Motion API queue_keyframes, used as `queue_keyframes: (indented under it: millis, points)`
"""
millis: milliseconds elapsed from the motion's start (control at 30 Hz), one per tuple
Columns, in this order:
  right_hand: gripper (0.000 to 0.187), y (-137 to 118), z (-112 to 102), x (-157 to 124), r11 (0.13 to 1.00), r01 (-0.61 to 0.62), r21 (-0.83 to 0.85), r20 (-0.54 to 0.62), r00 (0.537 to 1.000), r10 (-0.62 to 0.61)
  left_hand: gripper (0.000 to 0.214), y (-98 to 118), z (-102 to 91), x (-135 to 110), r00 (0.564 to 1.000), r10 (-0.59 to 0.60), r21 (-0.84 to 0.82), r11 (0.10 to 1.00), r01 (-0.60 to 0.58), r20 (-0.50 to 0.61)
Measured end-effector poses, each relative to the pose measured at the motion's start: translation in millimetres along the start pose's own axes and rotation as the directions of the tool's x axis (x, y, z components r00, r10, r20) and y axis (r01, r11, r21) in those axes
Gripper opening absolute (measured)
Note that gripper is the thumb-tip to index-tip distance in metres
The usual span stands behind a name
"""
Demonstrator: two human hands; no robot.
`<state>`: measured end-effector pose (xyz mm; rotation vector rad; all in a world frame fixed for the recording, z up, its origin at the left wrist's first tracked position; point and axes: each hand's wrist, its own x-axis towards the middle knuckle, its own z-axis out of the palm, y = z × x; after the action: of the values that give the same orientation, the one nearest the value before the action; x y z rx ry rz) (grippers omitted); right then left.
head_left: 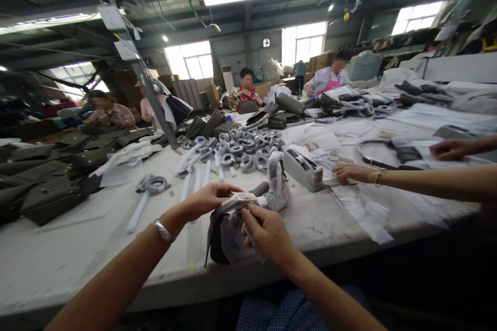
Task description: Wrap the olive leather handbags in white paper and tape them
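Observation:
A dark olive handbag (217, 240) stands at the table's front edge, with pale wrapping (233, 240) at its open side. My left hand (207, 200) grips the bag's top from the left, its fingertips partly hidden behind the edge. My right hand (269, 232) is closed at the right of the opening, thumb and fingers pinching the pale wrapping. Just behind the bag is a handle wrapped in clear plastic (276, 181). A grey tape dispenser (303, 168) sits to the right of it.
Wrapped coiled straps (244, 147) lie in a heap beyond my hands. Olive bags (50, 191) are piled at the left. From the right, a co-worker's hands (353, 172) reach onto the table near plastic sleeves (363, 212). A metal post (155, 98) rises from the table.

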<state>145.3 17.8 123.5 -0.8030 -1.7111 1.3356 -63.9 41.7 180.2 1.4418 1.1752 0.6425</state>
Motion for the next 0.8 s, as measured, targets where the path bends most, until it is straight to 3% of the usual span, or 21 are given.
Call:
queue_keyframes:
  millis: [100, 167, 267, 333, 400, 467, 533, 600, 633, 800]
  points:
    - [0.018, 2.7, -5.4, -5.5, 0.998, -0.042, 0.05, 0.098, 0.994, 0.037, 0.044, -3.1, -7.6, -15.5, 0.994, -0.006, -0.07, 0.998, -0.002, -0.111]
    - [0.025, 4.5, -6.0, -12.1, 0.984, -0.116, 0.138, 0.147, 0.985, 0.095, 0.04, -3.5, -9.9, -26.1, 0.981, -0.012, -0.23, 0.973, -0.034, -0.192]
    - [0.019, 4.7, -3.7, -22.6, 0.964, -0.156, 0.217, 0.122, 0.984, 0.132, 0.035, -4.3, -6.9, -35.4, 0.957, -0.019, -0.433, 0.894, -0.113, -0.29]
    - [0.01, 4.8, -2.5, -27.4, 0.989, -0.07, 0.132, 0.056, 0.996, 0.063, 0.035, -5.9, -2.8, -36.4, 0.947, -0.032, -0.469, 0.874, -0.129, -0.319]
    - [0.01, 7.9, -2.8, -29.4, 0.992, 0.11, -0.061, 0.008, 0.994, -0.11, 0.036, -7.5, 0.8, -35.4, 0.94, -0.041, -0.479, 0.868, -0.134, -0.339]
    - [0.03, 15.8, -3.8, -28.6, 0.878, 0.346, -0.331, 0.025, 0.933, -0.358, 0.039, -7.9, 3.3, -34.3, 0.938, -0.047, -0.483, 0.865, -0.133, -0.342]
    - [0.045, 26.7, -3.8, -25.6, 0.642, 0.522, -0.561, 0.119, 0.819, -0.562, 0.043, -6.8, 4.8, -33.8, 0.942, -0.052, -0.488, 0.864, -0.124, -0.331]
    - [0.048, 36.9, -1.8, -21.3, 0.431, 0.583, -0.689, 0.204, 0.726, -0.657, 0.046, -5.0, 5.8, -33.6, 0.946, -0.057, -0.496, 0.861, -0.114, -0.318]
    - [0.048, 40.4, 0.1, -18.7, 0.365, 0.589, -0.721, 0.223, 0.696, -0.683, 0.047, -4.1, 6.2, -33.4, 0.948, -0.061, -0.501, 0.858, -0.11, -0.312]
    - [0.034, 39.4, 10.0, -3.7, 0.228, 0.623, -0.748, 0.235, 0.57, -0.788, 0.051, -1.9, 6.9, -32.2, 0.958, -0.081, -0.501, 0.862, -0.071, -0.274]
